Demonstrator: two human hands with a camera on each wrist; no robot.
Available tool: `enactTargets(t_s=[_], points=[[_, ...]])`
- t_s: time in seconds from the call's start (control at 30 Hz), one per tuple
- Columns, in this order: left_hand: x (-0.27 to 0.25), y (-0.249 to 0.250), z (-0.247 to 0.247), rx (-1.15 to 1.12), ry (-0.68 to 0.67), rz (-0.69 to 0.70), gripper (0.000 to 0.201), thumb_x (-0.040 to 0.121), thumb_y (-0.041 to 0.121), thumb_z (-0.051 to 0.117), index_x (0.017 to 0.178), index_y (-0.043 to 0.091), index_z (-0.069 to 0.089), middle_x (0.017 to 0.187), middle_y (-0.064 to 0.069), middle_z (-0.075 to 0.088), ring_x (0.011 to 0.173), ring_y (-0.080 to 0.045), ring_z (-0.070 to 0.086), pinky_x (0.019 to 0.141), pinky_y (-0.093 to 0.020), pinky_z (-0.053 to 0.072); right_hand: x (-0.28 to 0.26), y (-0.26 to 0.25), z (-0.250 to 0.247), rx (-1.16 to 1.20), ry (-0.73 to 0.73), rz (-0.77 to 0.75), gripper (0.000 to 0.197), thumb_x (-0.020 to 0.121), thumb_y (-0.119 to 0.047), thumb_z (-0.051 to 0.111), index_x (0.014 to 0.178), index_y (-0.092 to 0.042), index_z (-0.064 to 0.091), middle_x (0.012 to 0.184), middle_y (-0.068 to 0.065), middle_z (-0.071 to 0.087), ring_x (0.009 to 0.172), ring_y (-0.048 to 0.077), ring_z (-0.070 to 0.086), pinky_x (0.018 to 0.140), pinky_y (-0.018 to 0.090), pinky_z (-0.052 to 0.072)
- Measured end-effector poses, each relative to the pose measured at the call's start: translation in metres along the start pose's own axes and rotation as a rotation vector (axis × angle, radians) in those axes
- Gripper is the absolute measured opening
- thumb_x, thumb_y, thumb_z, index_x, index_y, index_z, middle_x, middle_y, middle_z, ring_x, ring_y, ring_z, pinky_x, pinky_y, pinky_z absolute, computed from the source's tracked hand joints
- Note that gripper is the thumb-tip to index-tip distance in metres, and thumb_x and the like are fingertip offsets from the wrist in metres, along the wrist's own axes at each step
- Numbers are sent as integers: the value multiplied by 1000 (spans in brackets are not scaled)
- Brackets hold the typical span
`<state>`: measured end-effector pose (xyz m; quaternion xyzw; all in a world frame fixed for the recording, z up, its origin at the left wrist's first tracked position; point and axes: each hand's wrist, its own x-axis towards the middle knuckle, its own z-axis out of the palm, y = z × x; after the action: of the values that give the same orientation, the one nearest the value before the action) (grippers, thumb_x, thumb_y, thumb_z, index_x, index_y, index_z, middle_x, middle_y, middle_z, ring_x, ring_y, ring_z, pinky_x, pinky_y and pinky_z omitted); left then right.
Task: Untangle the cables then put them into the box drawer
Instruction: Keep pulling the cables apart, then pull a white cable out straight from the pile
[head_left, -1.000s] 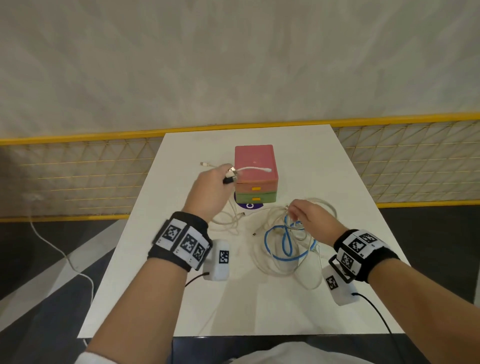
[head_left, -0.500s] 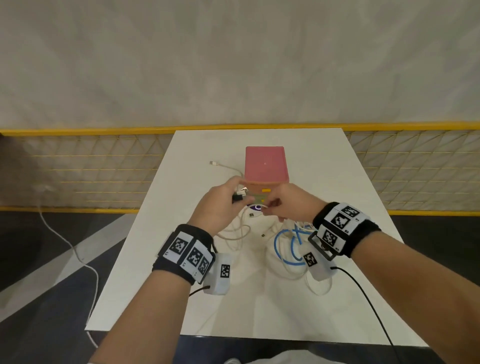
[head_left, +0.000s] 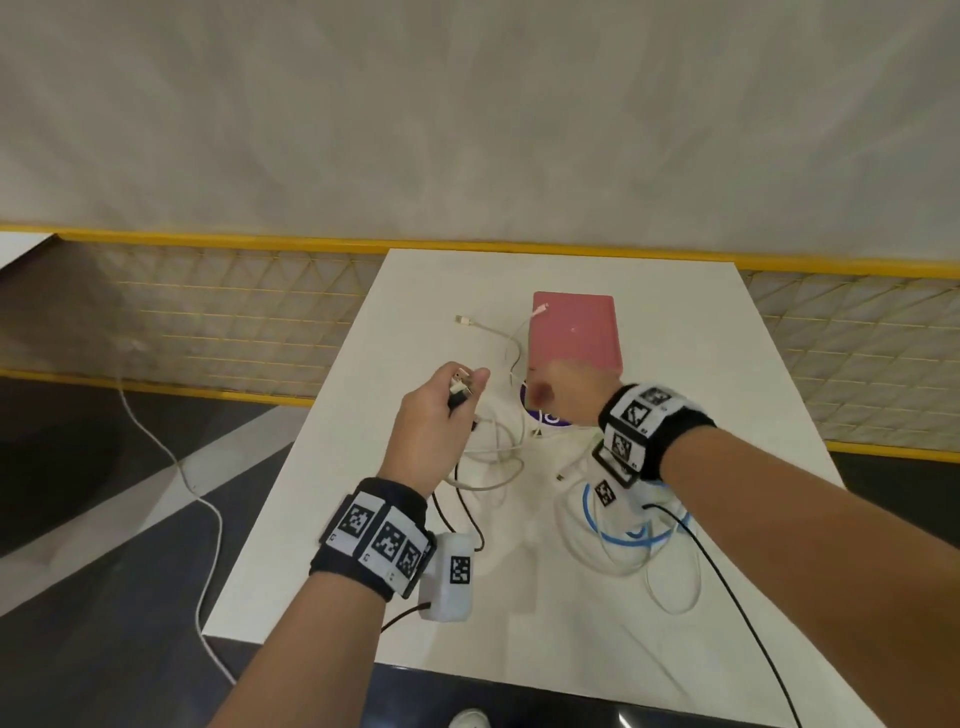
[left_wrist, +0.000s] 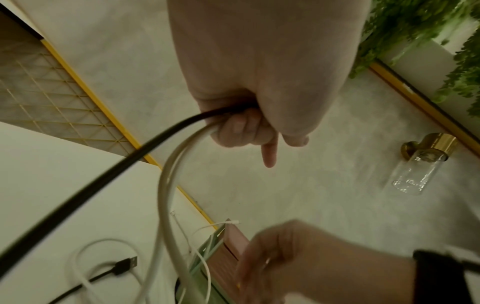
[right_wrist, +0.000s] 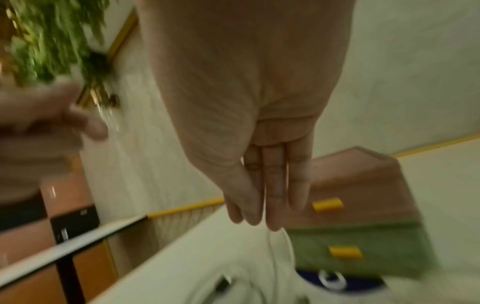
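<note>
The box (head_left: 574, 332) has a pink top; the right wrist view shows its pink drawer (right_wrist: 363, 185) over a green drawer (right_wrist: 376, 253), each with a yellow handle. My left hand (head_left: 457, 395) is raised left of the box and grips the plug ends of a black cable (left_wrist: 103, 179) and a white cable (left_wrist: 166, 174). My right hand (head_left: 566, 400) is at the box front with straight fingers (right_wrist: 275, 205) that hold nothing, just left of the pink drawer's handle. A blue cable (head_left: 623, 540) lies looped among white cables (head_left: 498, 467) on the table (head_left: 701, 374).
Another thin white cable (head_left: 511, 353) runs from the table up over the box's left edge. A dark blue round disc (head_left: 550, 418) lies in front of the box. A white cord (head_left: 171, 457) trails on the floor left of the table. A yellow railing runs behind.
My right hand left the cable pile and moved up to the box front. My left hand drew back to the left with the cable ends. The head view has shifted left.
</note>
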<state>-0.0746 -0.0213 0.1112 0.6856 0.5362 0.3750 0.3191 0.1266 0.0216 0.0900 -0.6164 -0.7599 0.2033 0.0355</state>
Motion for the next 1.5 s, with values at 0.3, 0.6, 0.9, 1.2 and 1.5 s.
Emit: enactTargets(t_s=[0.3,0.6,0.9,1.2,1.5], points=[[-4,-11,13,-34,-75,-58,33,98,40,48,81,11,48,56,3,34,46,-9,28,48,-18,31,-19,28,69,-317,-238,118,26,90,-13,53,115,-14,58,124,7,57,110,29,56,93,36,43],[-6,-18,20,-56,-154,-75,32,98,40,49,85,12,53,76,-24,58,54,-13,33,50,-19,31,-27,37,93,-346,-56,47,21,93,-14,45,109,-14,58,110,6,63,98,28,60,87,33,41],[0,4,36,-182,-165,-74,15,96,31,55,104,26,67,60,6,50,47,-4,37,48,-14,34,-57,4,37,1048,434,-59,11,91,-9,59,95,-18,54,72,3,68,65,13,61,67,20,52],[9,46,56,-469,-118,-47,18,92,21,64,96,5,72,71,16,69,62,8,58,64,-8,43,-90,5,12,1392,388,-23,14,95,-17,51,94,-7,59,76,6,66,65,17,60,71,29,51],[-3,62,60,-519,-318,-29,22,89,11,68,102,-6,68,61,-2,61,47,-3,56,50,-10,43,-89,3,13,1426,475,-36,19,95,-7,50,77,-10,51,62,3,64,53,16,48,61,35,34]])
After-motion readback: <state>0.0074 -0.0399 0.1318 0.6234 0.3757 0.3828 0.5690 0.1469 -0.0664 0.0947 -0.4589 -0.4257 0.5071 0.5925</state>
